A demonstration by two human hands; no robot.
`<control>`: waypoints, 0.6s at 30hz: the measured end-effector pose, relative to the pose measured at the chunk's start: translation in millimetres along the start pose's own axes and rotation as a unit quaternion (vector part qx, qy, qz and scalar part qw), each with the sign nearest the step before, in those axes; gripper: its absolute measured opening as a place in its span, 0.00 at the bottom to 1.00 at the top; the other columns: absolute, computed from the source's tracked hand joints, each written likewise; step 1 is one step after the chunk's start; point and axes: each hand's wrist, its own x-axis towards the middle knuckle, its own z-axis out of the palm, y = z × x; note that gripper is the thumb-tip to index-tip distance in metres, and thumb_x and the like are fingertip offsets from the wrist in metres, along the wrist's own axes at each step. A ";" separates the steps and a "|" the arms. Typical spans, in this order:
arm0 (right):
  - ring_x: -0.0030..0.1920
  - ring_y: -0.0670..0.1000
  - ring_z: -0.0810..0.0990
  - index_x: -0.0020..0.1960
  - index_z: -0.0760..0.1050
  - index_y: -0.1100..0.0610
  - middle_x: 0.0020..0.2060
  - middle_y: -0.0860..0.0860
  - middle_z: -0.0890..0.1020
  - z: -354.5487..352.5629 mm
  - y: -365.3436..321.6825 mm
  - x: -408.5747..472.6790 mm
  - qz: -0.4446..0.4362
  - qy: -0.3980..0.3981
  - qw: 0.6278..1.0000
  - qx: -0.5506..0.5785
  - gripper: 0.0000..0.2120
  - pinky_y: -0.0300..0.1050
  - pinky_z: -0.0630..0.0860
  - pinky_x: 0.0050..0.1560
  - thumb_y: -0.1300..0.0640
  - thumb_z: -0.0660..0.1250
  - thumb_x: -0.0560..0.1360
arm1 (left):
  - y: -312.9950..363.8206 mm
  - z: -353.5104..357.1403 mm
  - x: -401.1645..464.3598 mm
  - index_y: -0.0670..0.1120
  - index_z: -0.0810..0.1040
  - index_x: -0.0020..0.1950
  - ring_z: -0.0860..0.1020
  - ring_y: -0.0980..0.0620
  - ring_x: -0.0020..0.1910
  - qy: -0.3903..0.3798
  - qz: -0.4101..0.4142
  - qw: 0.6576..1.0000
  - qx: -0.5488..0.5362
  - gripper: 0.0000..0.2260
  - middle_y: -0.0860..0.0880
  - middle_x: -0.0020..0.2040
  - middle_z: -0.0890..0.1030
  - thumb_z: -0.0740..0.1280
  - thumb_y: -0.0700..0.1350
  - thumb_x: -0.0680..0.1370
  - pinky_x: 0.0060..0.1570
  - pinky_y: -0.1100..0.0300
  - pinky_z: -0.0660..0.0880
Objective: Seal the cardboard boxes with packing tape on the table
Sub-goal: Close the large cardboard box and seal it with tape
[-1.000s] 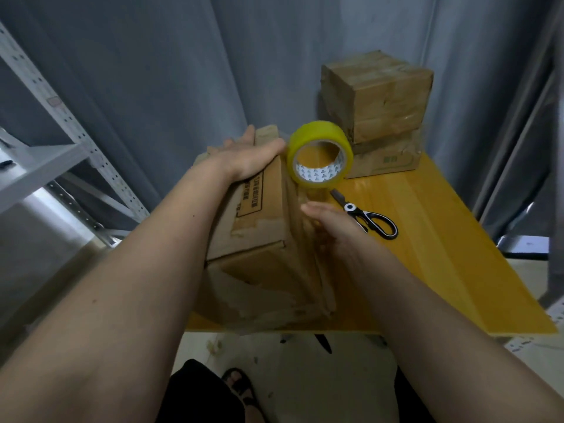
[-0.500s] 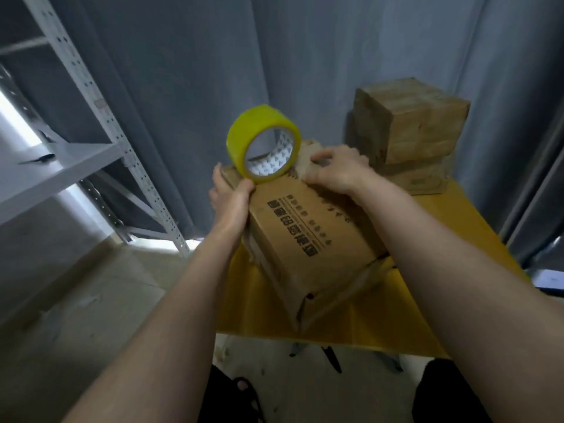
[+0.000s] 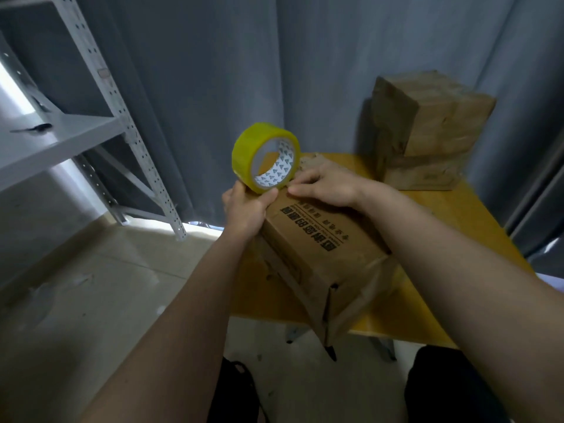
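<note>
Head view, yellow table (image 3: 476, 227), grey curtain (image 3: 305, 71), metal shelving (image 3: 61, 138), left hand (image 3: 245, 210) gripping tape roll (image 3: 264, 157), right hand (image 3: 326, 186) fingers flat on box (image 3: 320, 254)

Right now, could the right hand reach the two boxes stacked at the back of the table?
Probably yes. The right hand rests on the near box, and bare table lies between it and the stacked boxes.

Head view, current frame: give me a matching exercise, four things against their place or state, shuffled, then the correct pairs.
Things:
1. tape roll
2. right hand
3. stacked boxes
4. metal shelf

Places or states:
A. at the table's far corner, by the curtain
B. standing on the floor at the left
C. held on edge by the left hand at the printed box's far end
D. pressing on the printed box's top

Pairs: 1-C, 2-D, 3-A, 4-B
</note>
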 end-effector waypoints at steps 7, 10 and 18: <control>0.47 0.49 0.80 0.65 0.67 0.56 0.50 0.50 0.79 5.3 -4.9 37.9 0.019 0.144 0.975 0.168 0.28 0.47 0.78 0.50 0.52 0.75 0.70 | 0.5 -4.4 0.1 0.48 0.74 0.67 0.74 0.44 0.65 -0.023 0.000 1.000 -0.011 0.22 0.42 0.68 0.71 0.74 0.48 0.74 0.67 0.47 0.71; 0.47 0.53 0.82 0.52 0.76 0.53 0.48 0.53 0.83 14.8 -12.2 48.3 -0.002 0.161 0.974 0.162 0.08 0.52 0.80 0.51 0.57 0.71 0.74 | 2.2 -6.7 0.4 0.47 0.73 0.68 0.74 0.44 0.65 -0.033 -0.018 0.999 -0.002 0.25 0.43 0.69 0.70 0.75 0.50 0.73 0.67 0.48 0.71; 0.48 0.56 0.81 0.48 0.79 0.53 0.41 0.50 0.79 -21.3 -27.3 56.9 -0.044 0.363 0.921 0.135 0.13 0.54 0.79 0.51 0.67 0.61 0.73 | 2.6 -10.2 -2.0 0.57 0.73 0.64 0.71 0.46 0.65 -0.052 -0.031 0.998 0.028 0.23 0.47 0.68 0.65 0.75 0.54 0.72 0.67 0.48 0.70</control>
